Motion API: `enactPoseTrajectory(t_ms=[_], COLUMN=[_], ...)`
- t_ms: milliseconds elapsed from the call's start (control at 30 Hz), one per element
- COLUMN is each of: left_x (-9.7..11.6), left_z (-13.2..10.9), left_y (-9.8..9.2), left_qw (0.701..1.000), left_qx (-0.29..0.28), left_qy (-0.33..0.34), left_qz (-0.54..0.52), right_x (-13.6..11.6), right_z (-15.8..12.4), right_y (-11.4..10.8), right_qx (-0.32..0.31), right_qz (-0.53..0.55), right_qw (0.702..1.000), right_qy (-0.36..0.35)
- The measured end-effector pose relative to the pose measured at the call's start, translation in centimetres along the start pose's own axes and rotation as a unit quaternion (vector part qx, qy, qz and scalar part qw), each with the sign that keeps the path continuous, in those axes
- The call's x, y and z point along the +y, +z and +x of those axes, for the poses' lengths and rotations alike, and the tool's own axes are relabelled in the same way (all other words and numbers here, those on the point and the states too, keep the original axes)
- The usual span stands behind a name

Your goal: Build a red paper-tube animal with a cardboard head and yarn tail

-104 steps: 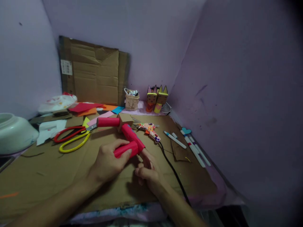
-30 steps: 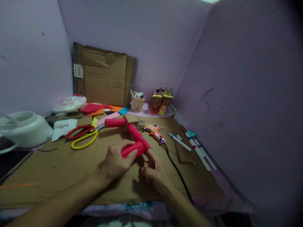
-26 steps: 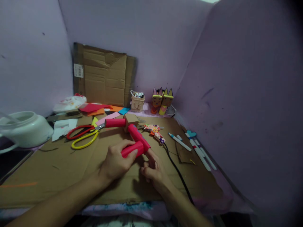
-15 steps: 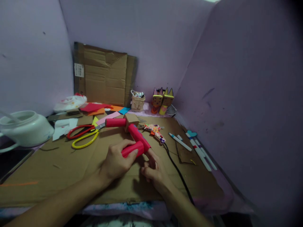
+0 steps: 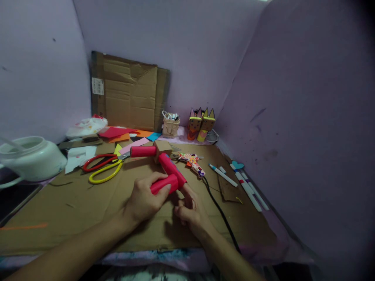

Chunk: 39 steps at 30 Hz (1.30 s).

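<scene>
My left hand [image 5: 148, 197] is wrapped round a short red paper-covered tube [image 5: 165, 184], thumb on its top side. The end of that tube presses against a longer red tube [image 5: 172, 169], which slants away toward a small brown cardboard box [image 5: 162, 149]. At the near end of the longer tube is my right hand [image 5: 189, 207], its index finger reaching to or into the opening and its other fingers curled. A third red tube [image 5: 143, 152] lies left of the box, by scissors [image 5: 107, 168] with red and yellow handles.
A patterned hot glue gun [image 5: 193, 163] with a black cord lies right of the tubes. White markers [image 5: 247, 187] sit at the right. A white pot [image 5: 35, 160] stands left, coloured paper [image 5: 118, 132] behind. Two cat-faced tube figures [image 5: 201, 127] and a pen holder [image 5: 170, 127] stand at the back.
</scene>
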<state>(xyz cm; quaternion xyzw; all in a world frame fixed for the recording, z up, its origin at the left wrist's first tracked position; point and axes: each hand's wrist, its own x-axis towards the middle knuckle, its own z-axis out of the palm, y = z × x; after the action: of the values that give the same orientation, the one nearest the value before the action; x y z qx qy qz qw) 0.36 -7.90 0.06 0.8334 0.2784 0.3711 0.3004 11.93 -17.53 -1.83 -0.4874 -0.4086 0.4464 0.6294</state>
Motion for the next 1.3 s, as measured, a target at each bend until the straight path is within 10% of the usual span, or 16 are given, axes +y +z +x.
enactPoseTrajectory(t_ms=[333, 800, 1033, 1300], left_x=[3.4, 2.5, 0.2, -0.1], left_z=[2.4, 1.8, 1.1, 1.0], left_y=[-2.4, -2.7, -0.4, 1.5], left_qw=[0.987, 0.978, 0.987, 0.942], left_qx=[-0.157, -0.198, -0.142, -0.123], left_qy=[0.007, 0.013, -0.039, -0.057], left_qz=[-0.027, -0.061, -0.065, -0.306], right_x=[0.3, -1.3, -1.9, -3.8], right_z=[0.6, 0.9, 0.6, 0.1], right_y=[0.5, -1.2, -0.9, 0.0], right_qx=[0.160, 0.197, 0.127, 0.021], right_qz=[0.110, -0.279, -0.429, -0.608], right_qw=[0.981, 0.936, 0.874, 0.703], right_qy=[0.022, -0.084, -0.191, -0.367])
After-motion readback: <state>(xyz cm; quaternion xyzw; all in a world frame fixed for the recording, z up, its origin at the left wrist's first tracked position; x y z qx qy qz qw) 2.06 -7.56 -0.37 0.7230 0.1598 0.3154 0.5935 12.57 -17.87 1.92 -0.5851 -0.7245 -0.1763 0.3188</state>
